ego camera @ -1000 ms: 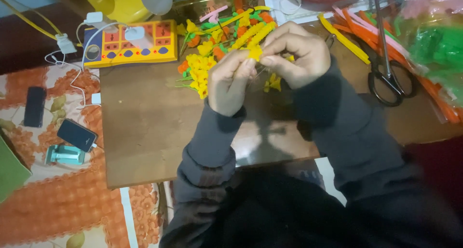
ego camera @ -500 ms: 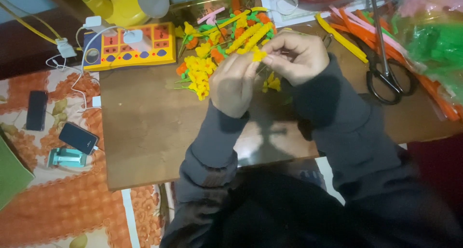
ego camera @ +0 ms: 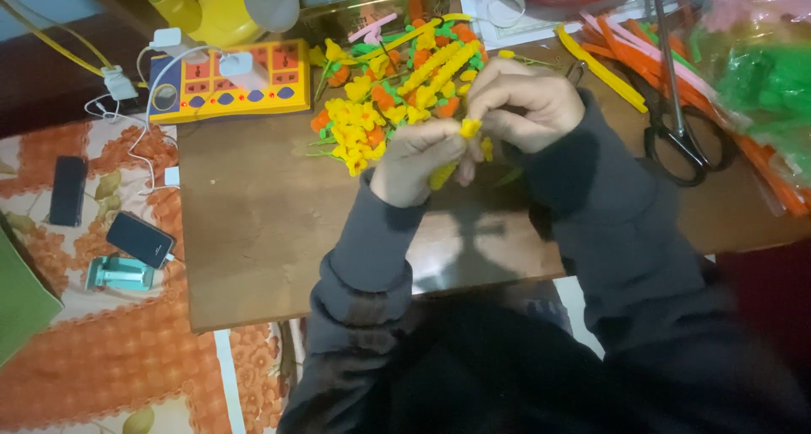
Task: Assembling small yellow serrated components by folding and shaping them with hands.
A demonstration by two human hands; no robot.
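Yellow twisted piece in hands, dark grey sleeves; pile of paper flowers yellow, orange, green. Brown wooden table, yellow power strip with red and blue sockets, black-handled scissors. Orange floral-patterned cloth, two black phones.

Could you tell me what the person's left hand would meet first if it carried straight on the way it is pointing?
The left hand points up and away from the body, so it would probably run first into the pile of yellow and orange craft flowers just beyond it on the wooden table; depth is unclear.
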